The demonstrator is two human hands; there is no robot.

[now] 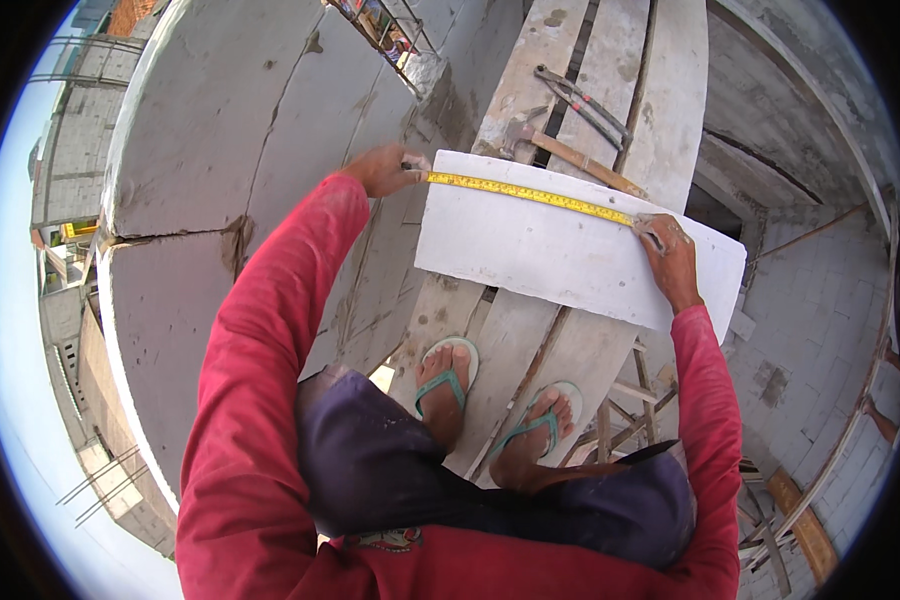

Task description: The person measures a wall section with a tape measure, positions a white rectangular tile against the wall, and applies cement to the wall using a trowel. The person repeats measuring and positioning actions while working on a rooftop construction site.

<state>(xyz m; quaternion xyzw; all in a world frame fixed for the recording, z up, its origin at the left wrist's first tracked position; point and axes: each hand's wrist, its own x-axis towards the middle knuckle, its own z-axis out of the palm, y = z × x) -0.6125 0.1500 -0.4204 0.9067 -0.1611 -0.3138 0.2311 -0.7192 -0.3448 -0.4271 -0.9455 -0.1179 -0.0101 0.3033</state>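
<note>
A white rectangular block lies across the wooden planks in front of me, tilted down toward the right. A yellow tape measure is drawn out along the top of its far side. At the block's left end, my left hand is closed on one end of the tape. My right hand rests over the block's right part, fingers curled at the other end of the tape. The tape's case cannot be made out, being hidden by a hand. A hammer with a wooden handle lies just beyond the block.
Pincers with long handles lie on the planks beyond the hammer. My feet in green-strapped sandals stand on the near planks. A grey block wall rises at left. To the right, the ground drops lower, with timber pieces there.
</note>
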